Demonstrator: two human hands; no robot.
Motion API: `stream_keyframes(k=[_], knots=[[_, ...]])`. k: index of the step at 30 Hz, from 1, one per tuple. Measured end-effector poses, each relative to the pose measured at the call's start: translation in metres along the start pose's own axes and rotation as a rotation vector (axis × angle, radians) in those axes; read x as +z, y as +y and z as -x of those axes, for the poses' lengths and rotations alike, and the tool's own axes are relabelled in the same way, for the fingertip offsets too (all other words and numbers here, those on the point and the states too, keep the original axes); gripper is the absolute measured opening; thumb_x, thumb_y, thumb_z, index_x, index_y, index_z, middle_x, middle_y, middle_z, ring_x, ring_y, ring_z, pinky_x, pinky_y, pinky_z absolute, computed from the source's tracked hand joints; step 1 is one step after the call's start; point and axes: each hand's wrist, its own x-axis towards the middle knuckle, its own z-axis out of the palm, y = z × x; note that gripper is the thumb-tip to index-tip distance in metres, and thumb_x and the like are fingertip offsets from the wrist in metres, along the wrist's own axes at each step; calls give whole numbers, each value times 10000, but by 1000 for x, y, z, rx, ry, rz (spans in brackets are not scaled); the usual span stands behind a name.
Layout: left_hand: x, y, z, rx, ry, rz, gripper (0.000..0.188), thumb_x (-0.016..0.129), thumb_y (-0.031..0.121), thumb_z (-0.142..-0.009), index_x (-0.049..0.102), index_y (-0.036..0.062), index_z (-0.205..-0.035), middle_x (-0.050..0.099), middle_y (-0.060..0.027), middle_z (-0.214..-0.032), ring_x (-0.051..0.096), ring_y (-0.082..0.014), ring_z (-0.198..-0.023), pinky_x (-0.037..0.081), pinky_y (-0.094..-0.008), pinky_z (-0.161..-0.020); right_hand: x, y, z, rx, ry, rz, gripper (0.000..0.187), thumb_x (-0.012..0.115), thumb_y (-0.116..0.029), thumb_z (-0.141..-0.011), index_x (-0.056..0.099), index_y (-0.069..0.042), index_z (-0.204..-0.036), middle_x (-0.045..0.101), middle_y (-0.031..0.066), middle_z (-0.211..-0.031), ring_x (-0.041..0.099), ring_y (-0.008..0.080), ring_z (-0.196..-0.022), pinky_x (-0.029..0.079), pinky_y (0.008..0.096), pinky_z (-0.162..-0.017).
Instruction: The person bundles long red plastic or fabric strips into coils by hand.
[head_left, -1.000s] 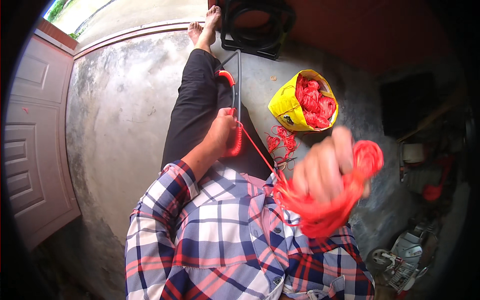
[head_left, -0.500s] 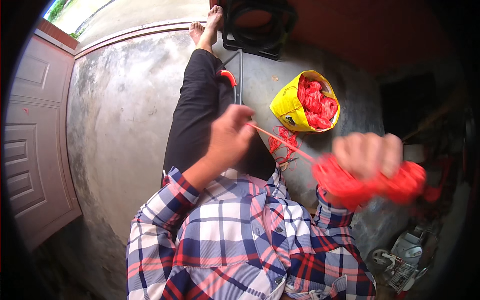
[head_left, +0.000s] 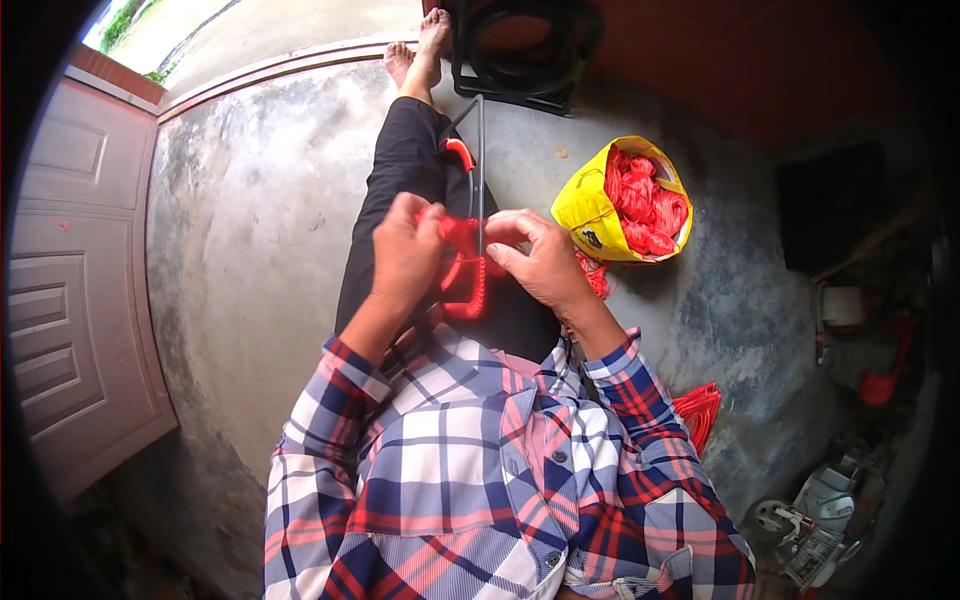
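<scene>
A thin grey metal frame (head_left: 481, 150) lies across my lap over the dark trousers. Red cord (head_left: 478, 296) is wound tightly round its near corner, and an orange-red piece (head_left: 459, 153) sits farther up. My left hand (head_left: 405, 250) is closed on red cord left of the frame; that cord is blurred by motion. My right hand (head_left: 540, 262) is at the frame's right side, fingers curled and thumb near the forefinger. What it pinches is hidden by blur. A red cord skein (head_left: 698, 415) lies beside my right forearm, partly covered by the sleeve.
A yellow bag (head_left: 580, 205) full of red cord skeins (head_left: 640, 195) stands on the floor to the right. Loose red cord (head_left: 595, 275) lies in front of it. A black frame (head_left: 520, 60) stands beyond my feet. A grey-white device (head_left: 815, 515) is at lower right.
My right hand has let go of the red skein, which now lies at my right side, and has come left to the frame. My left hand has moved slightly left.
</scene>
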Motion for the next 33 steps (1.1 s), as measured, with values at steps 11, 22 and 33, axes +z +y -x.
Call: stream_keyframes(k=[11,22,33], knots=[[20,16,5,-542,-384,599,53,499,121,-874,537,92,-895,502,6,-696,431,-77,-532,346,-215,-466,-81,-37,46,-199,217,-1105,309,602,-294,-930,556,-51,-1115,621,81,-955,608,183,-821,490,371,-852],[34,11,14,-723,-389,675,390,592,24,-720,522,71,-1101,541,-55,-962,513,-156,-908,414,-268,-800,-163,-53,133,-454,353,-1029,279,502,-332,-997,486,-60,-1057,421,-31,-624,365,83,-487,349,276,-536],[14,55,50,205,-656,519,394,680,121,-853,610,55,-1235,545,-110,-1275,533,-229,-1155,386,-335,-1002,5,-7,70,266,-17,-1084,548,661,-430,-873,549,-4,-1200,632,85,-897,632,192,-764,524,333,-729]])
